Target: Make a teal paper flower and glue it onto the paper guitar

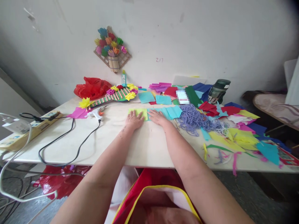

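My left hand lies flat with fingers apart on a yellow-green piece of paper. Just right of it, my right hand rests open on a light blue strip of paper, whose left end meets the yellow-green piece. Both sheets lie on the pale table, partly covered by my palms. The right end of the blue strip touches a heap of purple yarn. Left of my hands sits a white hot glue gun. Behind it is a guitar-like craft trimmed with paper flowers.
A power strip with cords occupies the left edge. Coloured paper scraps cover the right side, and a dark bottle stands behind them. A glue stick and red plastic bag are near the wall.
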The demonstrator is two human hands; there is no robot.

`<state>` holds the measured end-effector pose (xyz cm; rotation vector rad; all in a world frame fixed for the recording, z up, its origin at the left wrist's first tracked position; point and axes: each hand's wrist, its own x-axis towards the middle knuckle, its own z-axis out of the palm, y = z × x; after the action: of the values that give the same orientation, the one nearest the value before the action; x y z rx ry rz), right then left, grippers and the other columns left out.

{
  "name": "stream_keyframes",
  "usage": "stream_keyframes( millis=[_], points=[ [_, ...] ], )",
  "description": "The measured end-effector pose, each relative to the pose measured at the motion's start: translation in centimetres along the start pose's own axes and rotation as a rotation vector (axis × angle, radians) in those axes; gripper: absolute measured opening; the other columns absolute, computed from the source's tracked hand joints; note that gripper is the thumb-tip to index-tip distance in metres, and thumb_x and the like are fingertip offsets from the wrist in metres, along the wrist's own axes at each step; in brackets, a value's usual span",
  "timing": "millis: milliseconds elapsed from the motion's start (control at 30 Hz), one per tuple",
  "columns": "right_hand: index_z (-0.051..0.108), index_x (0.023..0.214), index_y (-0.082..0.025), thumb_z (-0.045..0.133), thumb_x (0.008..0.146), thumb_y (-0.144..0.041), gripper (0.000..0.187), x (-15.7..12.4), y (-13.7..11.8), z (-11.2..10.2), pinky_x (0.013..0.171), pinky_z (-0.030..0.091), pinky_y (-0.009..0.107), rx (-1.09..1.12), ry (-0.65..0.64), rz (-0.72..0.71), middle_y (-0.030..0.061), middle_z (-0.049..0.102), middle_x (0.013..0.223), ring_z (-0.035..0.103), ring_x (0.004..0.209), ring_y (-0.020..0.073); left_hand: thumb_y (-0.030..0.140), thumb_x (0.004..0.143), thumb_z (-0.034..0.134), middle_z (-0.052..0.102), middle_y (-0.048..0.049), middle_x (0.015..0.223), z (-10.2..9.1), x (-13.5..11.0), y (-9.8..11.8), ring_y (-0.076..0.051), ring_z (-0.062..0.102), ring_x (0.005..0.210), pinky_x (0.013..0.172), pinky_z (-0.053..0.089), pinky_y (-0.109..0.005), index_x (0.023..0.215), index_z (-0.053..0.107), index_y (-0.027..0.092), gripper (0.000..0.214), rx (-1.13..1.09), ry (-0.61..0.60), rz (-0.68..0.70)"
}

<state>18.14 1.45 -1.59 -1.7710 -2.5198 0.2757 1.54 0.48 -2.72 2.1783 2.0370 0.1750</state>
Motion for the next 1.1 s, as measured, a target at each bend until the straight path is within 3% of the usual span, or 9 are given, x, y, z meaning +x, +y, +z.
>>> stream_keyframes(
  millis=[167,300,600,1100],
  points=[
    [0.029,0.146,-0.021,0.025,0.093,-0.027,0.054,0.7,-1.5,0.3,0.116,0.008,0.041,-0.012,0.178,-0.066,-0.0011,0.016,0.156,0.012,0.143,0.016,0.057,0.088,0.021,0.017,-0.0026,0.156,-0.2,-0.2,0.2,-0.027,0.01,0.143,0.113,0.011,-0.043,0.145,0.029,0.033,0.063,0.011,0.005,-0.009],
    [0.027,0.146,-0.021,0.025,0.093,-0.028,0.053,1.0,-2.7,0.8,0.116,0.007,0.042,0.004,0.145,-0.118,-0.0011,0.018,0.155,0.012,0.143,0.0148,0.057,0.089,0.022,0.019,-0.0044,0.155,-0.3,-0.3,0.3,-0.027,0.011,0.143,0.112,0.012,-0.045,0.146,0.029,0.031,0.063,0.026,0.001,0.001],
    [0.023,0.148,-0.021,0.017,0.095,-0.032,0.054,0.7,-3.0,1.2,0.116,0.01,0.042,0.02,0.033,-0.016,-0.0039,0.016,0.155,0.011,0.143,0.0141,0.043,0.091,0.022,0.017,-0.0046,0.155,-0.4,-0.4,0.3,-0.026,0.011,0.143,0.113,0.012,-0.043,0.146,0.029,0.031,0.056,0.015,0.008,0.004],
    [0.021,0.148,-0.021,0.018,0.095,-0.036,0.056,0.8,-2.3,1.3,0.116,0.006,0.045,0.032,0.029,0.05,-0.0037,0.013,0.156,0.007,0.144,0.0186,0.051,0.09,0.017,0.015,-0.003,0.156,-0.2,-0.1,0.2,-0.028,0.01,0.142,0.113,0.011,-0.042,0.146,0.025,0.034,0.059,0.051,-0.008,0.01]
  ],
)
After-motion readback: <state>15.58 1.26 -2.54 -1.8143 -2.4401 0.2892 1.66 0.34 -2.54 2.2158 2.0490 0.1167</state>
